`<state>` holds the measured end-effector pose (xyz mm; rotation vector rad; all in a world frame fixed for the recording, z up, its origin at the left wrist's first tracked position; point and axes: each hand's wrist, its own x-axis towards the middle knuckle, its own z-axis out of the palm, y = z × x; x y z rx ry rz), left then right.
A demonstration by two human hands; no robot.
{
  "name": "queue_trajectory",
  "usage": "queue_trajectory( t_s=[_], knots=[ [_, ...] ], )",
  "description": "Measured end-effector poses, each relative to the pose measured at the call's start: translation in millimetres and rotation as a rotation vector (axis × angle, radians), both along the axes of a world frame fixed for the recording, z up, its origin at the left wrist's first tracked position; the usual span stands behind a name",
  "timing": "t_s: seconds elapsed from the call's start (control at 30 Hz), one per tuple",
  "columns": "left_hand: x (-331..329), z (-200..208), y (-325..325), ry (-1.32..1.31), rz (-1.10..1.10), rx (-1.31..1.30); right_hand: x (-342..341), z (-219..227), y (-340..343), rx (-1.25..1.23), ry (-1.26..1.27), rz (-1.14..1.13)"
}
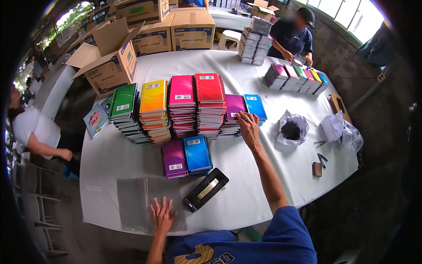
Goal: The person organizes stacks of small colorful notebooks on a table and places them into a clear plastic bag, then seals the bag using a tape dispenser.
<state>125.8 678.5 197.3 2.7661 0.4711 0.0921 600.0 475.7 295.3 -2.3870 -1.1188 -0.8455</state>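
Observation:
My left hand (162, 215) lies spread on a stack of clear plastic bags (132, 204) at the table's near edge, holding nothing. Farther off, my right hand (249, 126) has its fingers curled over the near ends of the short purple notebook stack (234, 105) and the blue notebook stack (255, 104); the fingertips are partly hidden. Left of it rise tall stacks of spiral notebooks: red (208, 86), pink (182, 88), yellow (152, 94) and green (123, 99). Between my hands sit a smaller purple pile (174, 156), a blue pile (198, 154) and a black tape dispenser (205, 190).
An open carton (105, 70) stands at the back left, more cartons (193, 31) behind. At right are a plastic bag with dark contents (291, 130), crumpled plastic (340, 130), pliers (323, 160) and a brown block (317, 169). Another person (292, 37) works beside wrapped stacks (255, 44).

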Motion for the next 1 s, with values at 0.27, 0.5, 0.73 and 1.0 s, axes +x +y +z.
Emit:
queue_trajectory(
  t_s=[0.27,0.5,0.73,1.0],
  knots=[
    [-6.1,7.8,3.0,-0.026,0.033,0.098,11.0,-1.5,7.9,-0.016,-0.049,0.119],
    [-11.7,1.1,9.7,-0.077,0.023,0.156,32.9,11.2,-4.4,0.760,0.057,-0.167],
    [-32.9,-1.3,10.4,-0.060,0.070,0.112,-62.4,105.3,22.6,1.162,0.315,0.053],
    [51.0,120.8,4.6,-0.531,0.339,-1.841,-239.2,65.0,74.2,0.288,0.129,0.611]
  ],
)
